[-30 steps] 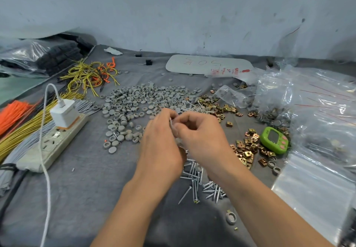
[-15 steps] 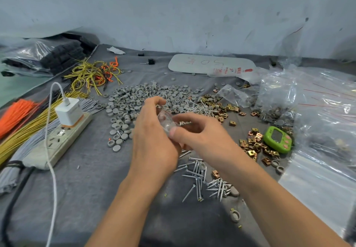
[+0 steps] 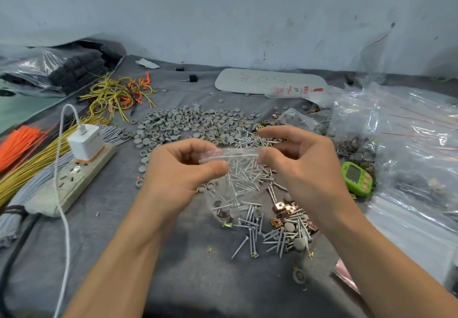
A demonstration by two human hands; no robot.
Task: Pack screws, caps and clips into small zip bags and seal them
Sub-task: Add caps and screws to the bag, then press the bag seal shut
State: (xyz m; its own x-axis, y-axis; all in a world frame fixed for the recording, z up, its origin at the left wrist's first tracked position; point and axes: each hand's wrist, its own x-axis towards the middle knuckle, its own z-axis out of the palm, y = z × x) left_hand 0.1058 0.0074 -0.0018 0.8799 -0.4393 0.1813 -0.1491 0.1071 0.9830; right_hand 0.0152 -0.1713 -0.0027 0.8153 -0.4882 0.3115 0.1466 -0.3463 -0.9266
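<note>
A person's two hands hold a small clear zip bag [image 3: 235,183] above a grey cloth [image 3: 198,280] spread over a worktable. The left hand [image 3: 178,174] pinches the bag's top edge at one end between thumb and curled forefinger. The right hand [image 3: 304,169] pinches the other end with its thumb, its forefinger stretched out above. The strip runs taut between them and the bag hangs below, with screws inside and a few clips and caps at its bottom.

Loose screws [image 3: 272,238] lie on the cloth beneath and just right of the bag, mixed with copper clips [image 3: 285,208]. A broad heap of grey caps [image 3: 193,124] lies beyond the hands. A green timer [image 3: 357,179] sits near the right wrist, beside large clear bags [image 3: 409,144]. At left, a charger [image 3: 85,141] is plugged into a power strip [image 3: 71,181], with yellow wires [image 3: 116,94] behind.
</note>
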